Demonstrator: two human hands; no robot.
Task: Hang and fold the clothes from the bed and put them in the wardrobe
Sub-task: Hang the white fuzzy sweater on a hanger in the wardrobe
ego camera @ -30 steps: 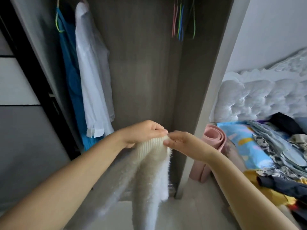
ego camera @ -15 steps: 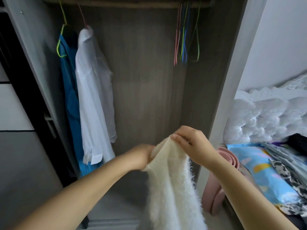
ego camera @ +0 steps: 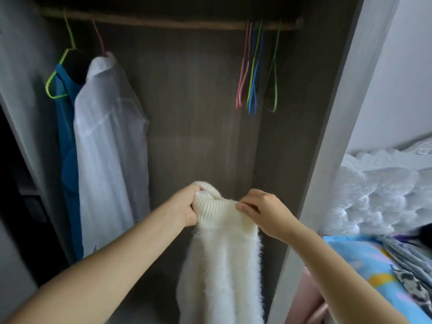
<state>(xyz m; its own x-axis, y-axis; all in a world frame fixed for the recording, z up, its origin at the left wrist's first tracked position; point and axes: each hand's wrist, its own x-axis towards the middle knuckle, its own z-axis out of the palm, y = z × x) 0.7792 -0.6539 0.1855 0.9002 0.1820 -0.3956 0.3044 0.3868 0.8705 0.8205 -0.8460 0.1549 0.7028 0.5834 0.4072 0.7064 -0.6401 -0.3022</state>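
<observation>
From the head camera, both hands hold a fluffy white sweater [ego camera: 222, 265] up in front of the open wardrobe [ego camera: 191, 94]. The left hand [ego camera: 184, 205] grips one side of the ribbed collar with curled fingers, and the right hand [ego camera: 263, 212] pinches the other side, so the collar is stretched level between them while the body of the sweater hangs straight down. The spare hangers [ego camera: 253, 73] hang on the rail [ego camera: 163, 21] above and slightly right of the hands, closer to the right hand. A blue garment [ego camera: 66, 164] and a white shirt [ego camera: 107, 146] already hang at the left. Likely the right hand would reach up for a hanger. More clothes lie on the bed [ego camera: 364, 263] at right.
</observation>
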